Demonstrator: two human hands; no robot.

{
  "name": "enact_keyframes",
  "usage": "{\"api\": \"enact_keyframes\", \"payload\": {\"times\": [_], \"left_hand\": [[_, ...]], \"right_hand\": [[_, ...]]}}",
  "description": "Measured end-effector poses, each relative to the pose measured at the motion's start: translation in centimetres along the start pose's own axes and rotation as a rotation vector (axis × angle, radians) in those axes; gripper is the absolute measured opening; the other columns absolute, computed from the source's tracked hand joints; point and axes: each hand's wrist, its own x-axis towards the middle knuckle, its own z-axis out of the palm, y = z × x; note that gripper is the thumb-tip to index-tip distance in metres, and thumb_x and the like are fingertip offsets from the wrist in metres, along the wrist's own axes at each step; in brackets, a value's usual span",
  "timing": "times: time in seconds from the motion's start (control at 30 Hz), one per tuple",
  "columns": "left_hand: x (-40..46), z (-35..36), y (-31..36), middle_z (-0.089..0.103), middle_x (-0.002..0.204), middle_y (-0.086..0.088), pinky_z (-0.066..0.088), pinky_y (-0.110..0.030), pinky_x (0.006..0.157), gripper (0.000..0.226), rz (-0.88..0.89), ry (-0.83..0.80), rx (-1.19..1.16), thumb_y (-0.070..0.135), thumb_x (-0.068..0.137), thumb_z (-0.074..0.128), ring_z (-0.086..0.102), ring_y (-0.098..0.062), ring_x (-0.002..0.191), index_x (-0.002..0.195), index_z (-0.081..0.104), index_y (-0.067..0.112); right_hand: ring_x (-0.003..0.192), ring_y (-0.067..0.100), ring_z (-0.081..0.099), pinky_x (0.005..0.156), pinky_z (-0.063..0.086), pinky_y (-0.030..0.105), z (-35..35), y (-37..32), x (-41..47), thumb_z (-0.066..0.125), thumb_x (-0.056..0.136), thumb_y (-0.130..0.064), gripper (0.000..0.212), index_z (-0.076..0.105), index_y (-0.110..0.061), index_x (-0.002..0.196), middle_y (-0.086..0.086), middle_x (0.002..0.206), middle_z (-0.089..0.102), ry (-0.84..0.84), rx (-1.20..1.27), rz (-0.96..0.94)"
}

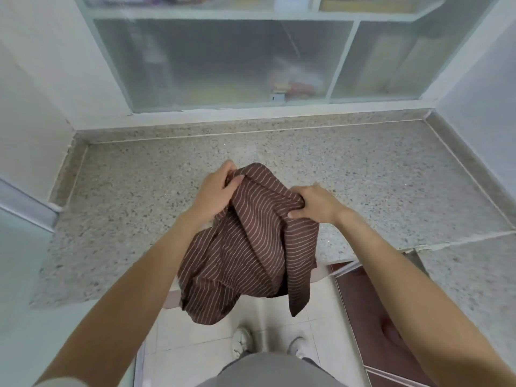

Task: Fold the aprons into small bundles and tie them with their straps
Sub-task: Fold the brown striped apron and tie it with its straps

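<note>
apron (251, 247): dark brown, thin pale pinkish-white stripes running in curved lines across the folds; counter (139, 191): speckled granite, beige-grey ground with dark and light flecks, same speckle on the raised back edge; side walls (33, 79): plain white, faint blue-grey cast; far window frame (343, 60): white, panes frosted grey-translucent with blurred yellow and orange shapes behind; floor tiles (195, 331) near: off-white, glossy; cabinet door (371, 317) near right: dark reddish-brown with a pale edge strip; shoes (243, 342): white; trousers (265, 370): grey; sleeve (55, 382) at near left: white
</note>
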Motion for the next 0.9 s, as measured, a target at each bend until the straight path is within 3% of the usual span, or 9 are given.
{"api": "enact_keyframes", "payload": {"times": [0.03,0.1,0.23,0.37,0.47,0.53,0.6,0.77,0.9], "left_hand": [[0.4,-0.2,-0.4,0.055,0.072,-0.006,0.039,-0.028,0.057,0.016,-0.024,0.042,0.009,0.028,0.098,0.044,0.051,-0.018,0.061,0.088,0.043,0.016],[0.9,-0.5,-1.3,0.06,0.077,-0.01,0.046,-0.035,0.062,0.018,-0.061,0.08,0.076,0.032,0.097,0.044,0.057,-0.023,0.066,0.091,0.044,0.015],[1.3,-0.4,-2.2,0.061,0.078,-0.006,0.046,-0.033,0.057,0.024,-0.095,0.096,0.267,0.038,0.095,0.045,0.058,-0.022,0.065,0.102,0.044,0.016],[1.0,-0.6,-2.4,0.06,0.086,0.004,0.037,-0.025,0.049,0.04,-0.083,0.152,0.31,0.036,0.091,0.054,0.054,-0.01,0.058,0.125,0.038,0.023],[0.9,-1.2,-2.9,0.062,0.092,0.0,0.039,-0.025,0.054,0.044,-0.081,0.211,0.392,0.029,0.092,0.052,0.06,-0.018,0.068,0.133,0.036,0.024],[1.2,-1.6,-3.8,0.062,0.111,-0.004,0.044,-0.028,0.063,0.041,-0.089,0.24,0.427,0.026,0.094,0.051,0.063,-0.025,0.084,0.133,0.038,0.022],[1.6,-1.8,-4.7,0.059,0.119,-0.007,0.047,-0.032,0.064,0.039,-0.107,0.268,0.449,0.024,0.094,0.051,0.063,-0.029,0.087,0.132,0.041,0.018],[3.8,-2.7,-7.8,0.059,0.118,-0.009,0.052,-0.041,0.064,0.038,-0.245,0.367,0.478,0.022,0.091,0.053,0.062,-0.031,0.085,0.128,0.045,0.017],[6.8,-3.1,-11.8,0.058,0.117,-0.009,0.048,-0.036,0.062,0.038,-0.295,0.304,0.521,0.021,0.091,0.054,0.062,-0.03,0.088,0.128,0.044,0.016]], "right_hand": [[0.087,0.021,0.058,0.074,0.043,0.032,0.5,0.9,0.0,0.067,0.084,-0.033,0.015,0.06,-0.022,0.091,-0.001,0.089,0.063,0.008,-0.073,0.056],[0.078,0.02,0.053,0.063,0.036,0.029,0.9,2.7,-0.1,0.061,0.088,-0.032,0.023,0.051,-0.021,0.071,-0.004,0.075,0.052,0.115,-0.107,0.149],[0.074,0.023,0.052,0.061,0.033,0.028,-0.1,4.5,1.0,0.057,0.092,-0.03,0.02,0.061,-0.011,0.086,0.004,0.082,0.049,0.465,-0.047,0.207],[0.072,0.024,0.054,0.06,0.033,0.028,-1.8,4.3,3.8,0.056,0.092,-0.019,0.016,0.061,-0.004,0.089,0.009,0.08,0.057,0.573,0.102,0.165],[0.078,0.024,0.056,0.065,0.037,0.028,-3.5,4.0,6.3,0.056,0.091,-0.012,0.013,0.064,-0.005,0.098,0.011,0.092,0.062,0.65,0.104,0.071],[0.086,0.027,0.059,0.072,0.041,0.03,-4.4,3.5,8.5,0.056,0.09,-0.009,0.014,0.065,-0.007,0.1,0.011,0.1,0.062,0.659,0.114,-0.007],[0.092,0.027,0.059,0.08,0.043,0.032,-4.6,2.5,10.6,0.053,0.09,-0.008,0.018,0.064,-0.007,0.105,0.011,0.107,0.061,0.639,0.117,-0.073],[0.105,0.028,0.054,0.091,0.042,0.035,-2.8,0.4,16.6,0.05,0.093,-0.015,0.029,0.057,-0.005,0.119,0.013,0.122,0.053,0.517,0.113,-0.135],[0.115,0.03,0.049,0.101,0.038,0.038,0.1,-0.4,22.0,0.05,0.095,-0.021,0.036,0.051,-0.004,0.127,0.015,0.13,0.048,0.403,0.092,-0.141]]}}
